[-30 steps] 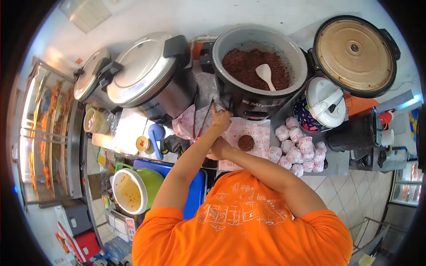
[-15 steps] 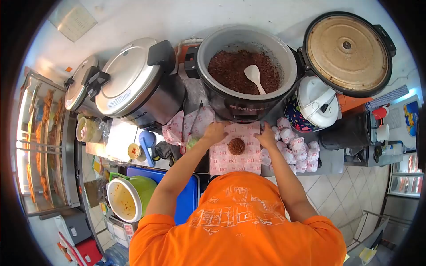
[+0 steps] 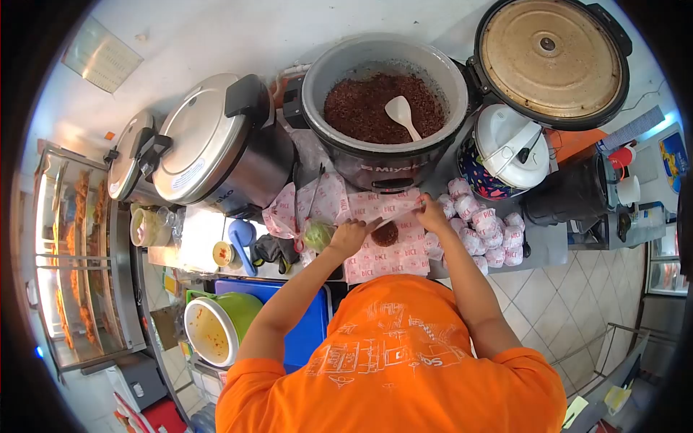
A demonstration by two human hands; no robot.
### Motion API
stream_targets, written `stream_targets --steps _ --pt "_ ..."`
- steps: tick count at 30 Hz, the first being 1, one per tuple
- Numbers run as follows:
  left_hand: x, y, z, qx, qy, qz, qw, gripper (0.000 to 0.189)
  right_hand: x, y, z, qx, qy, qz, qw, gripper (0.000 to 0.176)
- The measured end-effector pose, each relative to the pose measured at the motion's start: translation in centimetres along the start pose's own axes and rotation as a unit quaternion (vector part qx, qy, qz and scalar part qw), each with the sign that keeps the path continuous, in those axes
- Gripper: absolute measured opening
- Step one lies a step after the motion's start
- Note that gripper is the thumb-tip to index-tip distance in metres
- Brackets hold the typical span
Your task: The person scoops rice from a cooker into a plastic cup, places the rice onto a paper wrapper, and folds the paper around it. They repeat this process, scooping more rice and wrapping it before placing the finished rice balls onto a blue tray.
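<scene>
A sheet of white wrapping paper with pink print (image 3: 386,263) lies on the counter in front of me. On it sits a round mound of brown rice (image 3: 385,234). My left hand (image 3: 351,235) pinches the far edge of the sheet at its left side. At the right side my right hand (image 3: 431,215) is closed on the same edge. Between them the edge is lifted and bent toward me, partly over the back of the rice. Right of the sheet lies a pile of wrapped paper bundles (image 3: 491,237).
Behind the sheet stands an open rice cooker (image 3: 390,160) with brown rice and a white rice paddle (image 3: 402,117) inside. Its lid (image 3: 552,61) is tipped back at right. A patterned jug (image 3: 509,155) stands beside it; tongs (image 3: 315,189) and a cabbage (image 3: 317,235) lie left.
Both hands have lifted the far edge of the wrapping paper and brought it toward me, near the rice mound. The camera view has shifted slightly.
</scene>
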State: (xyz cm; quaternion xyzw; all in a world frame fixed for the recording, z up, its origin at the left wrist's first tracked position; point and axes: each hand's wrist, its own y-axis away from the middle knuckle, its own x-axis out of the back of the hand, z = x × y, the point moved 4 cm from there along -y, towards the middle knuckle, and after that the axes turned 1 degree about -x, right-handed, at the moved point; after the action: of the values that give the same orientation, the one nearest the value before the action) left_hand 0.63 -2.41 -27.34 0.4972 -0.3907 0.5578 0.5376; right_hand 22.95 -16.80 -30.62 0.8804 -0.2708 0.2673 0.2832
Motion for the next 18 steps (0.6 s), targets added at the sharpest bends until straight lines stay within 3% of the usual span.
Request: stream_targets --steps 2,4,5,8,10,11,13,14,16,18 --pt "-0.3 0.3 0.6 -0.02 -0.013 0.017 1.0 0.078 0.1 0.4 0.0 0.017 0.047 -0.024 0.998 0.05" --pt "0.4 0.5 1.3 0.005 -0.026 -0.026 0.999 0.076 -1.1 -0.3 1.5 0.044 0.045 -0.061 0.996 0.071" --pt "0.9 0.7 1.7 0.005 -0.027 -0.026 0.999 0.076 -1.3 -0.2 2.0 0.044 0.045 -0.06 0.996 0.071" --pt "1.7 1.3 2.7 -0.014 -0.058 0.015 0.998 0.076 -1.6 0.5 1.6 0.063 0.066 -0.04 0.995 0.085" --pt "1.9 1.3 3.4 -0.065 0.029 0.082 0.994 0.066 -1.7 0.4 1.2 0.064 0.06 -0.068 0.994 0.101" --pt "1.8 1.3 3.7 -0.064 0.03 0.081 0.994 0.066 -1.4 0.4 1.2 0.064 0.059 -0.07 0.994 0.101" --pt "2.0 1.2 4.4 -0.039 0.103 0.082 0.991 0.063 -0.5 2.1 -0.7 0.0 0.056 -0.184 0.981 0.096" --pt "1.8 1.3 4.9 -0.038 0.104 0.079 0.991 0.063 -1.0 2.2 -0.5 -0.001 0.054 -0.186 0.981 0.096" --pt "1.2 1.0 5.4 -0.003 0.083 0.056 0.995 0.068 -0.9 2.2 -0.7 0.021 -0.03 -0.104 0.994 0.105" --pt "1.1 0.9 6.2 0.005 0.112 0.063 0.992 0.074 -1.0 2.9 -0.8 0.036 0.028 -0.12 0.992 0.104"
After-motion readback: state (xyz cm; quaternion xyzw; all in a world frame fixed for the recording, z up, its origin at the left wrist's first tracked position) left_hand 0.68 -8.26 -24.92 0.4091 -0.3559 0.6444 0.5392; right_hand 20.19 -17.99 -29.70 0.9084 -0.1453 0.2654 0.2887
